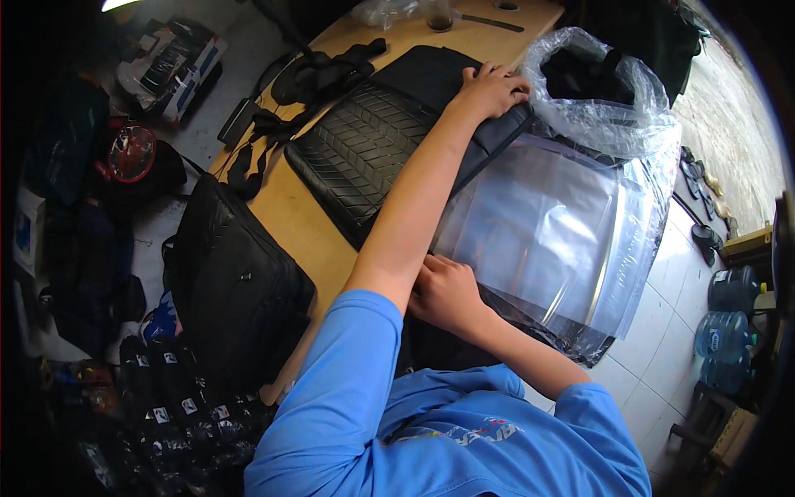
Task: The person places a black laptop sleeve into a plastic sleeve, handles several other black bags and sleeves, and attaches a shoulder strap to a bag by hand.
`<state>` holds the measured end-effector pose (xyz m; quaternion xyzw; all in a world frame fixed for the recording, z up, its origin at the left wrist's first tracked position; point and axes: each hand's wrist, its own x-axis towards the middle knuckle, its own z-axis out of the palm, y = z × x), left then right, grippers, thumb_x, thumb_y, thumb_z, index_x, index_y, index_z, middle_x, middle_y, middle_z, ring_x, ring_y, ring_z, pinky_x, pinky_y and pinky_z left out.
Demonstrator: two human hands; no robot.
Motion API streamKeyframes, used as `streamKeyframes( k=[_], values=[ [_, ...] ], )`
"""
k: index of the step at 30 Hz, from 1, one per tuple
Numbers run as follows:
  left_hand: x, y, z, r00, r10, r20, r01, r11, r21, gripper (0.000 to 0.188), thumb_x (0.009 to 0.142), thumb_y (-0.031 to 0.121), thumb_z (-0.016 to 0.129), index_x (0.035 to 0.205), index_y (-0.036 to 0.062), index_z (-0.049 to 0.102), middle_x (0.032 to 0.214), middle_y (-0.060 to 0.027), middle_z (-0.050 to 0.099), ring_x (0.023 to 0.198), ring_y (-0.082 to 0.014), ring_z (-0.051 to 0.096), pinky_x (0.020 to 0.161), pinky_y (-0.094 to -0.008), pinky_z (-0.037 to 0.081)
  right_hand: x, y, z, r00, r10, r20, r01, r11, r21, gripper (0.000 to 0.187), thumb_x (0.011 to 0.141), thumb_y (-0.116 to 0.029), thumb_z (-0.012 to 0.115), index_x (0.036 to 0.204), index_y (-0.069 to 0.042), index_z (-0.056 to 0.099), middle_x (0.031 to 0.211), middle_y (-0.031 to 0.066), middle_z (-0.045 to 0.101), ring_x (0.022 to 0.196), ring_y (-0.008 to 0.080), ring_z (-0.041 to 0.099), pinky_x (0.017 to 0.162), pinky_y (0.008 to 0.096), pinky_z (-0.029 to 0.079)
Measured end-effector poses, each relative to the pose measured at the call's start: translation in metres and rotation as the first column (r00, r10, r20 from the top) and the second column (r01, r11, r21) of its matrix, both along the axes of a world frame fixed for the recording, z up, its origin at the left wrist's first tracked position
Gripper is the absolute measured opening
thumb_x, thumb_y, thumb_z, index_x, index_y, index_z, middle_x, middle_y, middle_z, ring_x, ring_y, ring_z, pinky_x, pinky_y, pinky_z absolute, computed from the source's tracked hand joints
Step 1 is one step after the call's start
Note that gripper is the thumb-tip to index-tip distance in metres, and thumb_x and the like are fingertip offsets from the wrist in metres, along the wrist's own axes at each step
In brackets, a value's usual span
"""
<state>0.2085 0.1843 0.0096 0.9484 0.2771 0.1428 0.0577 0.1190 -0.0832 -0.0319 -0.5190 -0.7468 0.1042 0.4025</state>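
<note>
A black bag [362, 141] with a ribbed, tread-patterned panel lies flat on the wooden table [306, 234]. Across it reaches my left arm. My left hand [493, 89] rests on the bag's far right part, its fingers spread and bent at the edge. Close to the bag's near edge, my right hand [450, 291] is closed with curled fingers. Its fingertips are partly hidden behind my left forearm, so what they hold does not show. Black straps [323, 76] lie beside the bag's upper left side.
To the right is a stack of clear plastic sheets [538, 224], with a crumpled plastic bag [592, 91] beyond. Another black bag [236, 277] stands at the table's left. Plastic-wrapped black items [178, 406] are at lower left; large water bottles [725, 335] stand on the right-hand floor.
</note>
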Motion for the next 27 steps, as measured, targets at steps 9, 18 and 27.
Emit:
streamKeyframes(
  k=[9,18,27],
  values=[
    [-0.054,-0.123,0.056,0.739,0.035,0.672,0.135,0.971,-0.199,0.016,0.085,0.012,0.055,0.094,0.0021,0.063,0.088,-0.0131,0.065,0.078,-0.0279,0.064,0.071,-0.0322,0.05,0.142,-0.058,-0.031,0.861,-0.507,-0.033,0.489,0.844,-0.221,0.018,0.076,-0.015,0.072,0.085,-0.003,0.063,0.079,0.0109,0.062,0.069,0.0246,0.063,0.061,0.0342,0.051],
    [-0.147,-0.218,-0.1,0.859,0.404,0.314,-0.258,0.872,-0.417,0.027,0.083,0.015,0.06,0.105,0.0001,0.056,0.107,-0.0183,0.055,0.095,-0.0357,0.056,0.082,-0.0396,0.046,0.155,-0.074,-0.061,0.85,-0.456,0.264,0.505,0.848,-0.161,0.027,0.075,-0.024,0.071,0.1,-0.015,0.068,0.107,0.0037,0.058,0.105,0.0235,0.051,0.088,0.038,0.036],
    [-0.149,-0.223,-0.106,0.739,0.63,0.24,-0.44,0.72,-0.536,0.049,0.087,0.029,0.058,0.122,-0.0036,0.046,0.114,-0.0207,0.054,0.104,-0.0341,0.054,0.089,-0.0404,0.044,0.167,-0.071,-0.04,0.835,-0.551,-0.011,0.551,0.835,-0.015,0.01,0.081,-0.012,0.066,0.089,-0.007,0.069,0.088,0.0064,0.066,0.086,0.0235,0.06,0.08,0.0346,0.041]
  ],
)
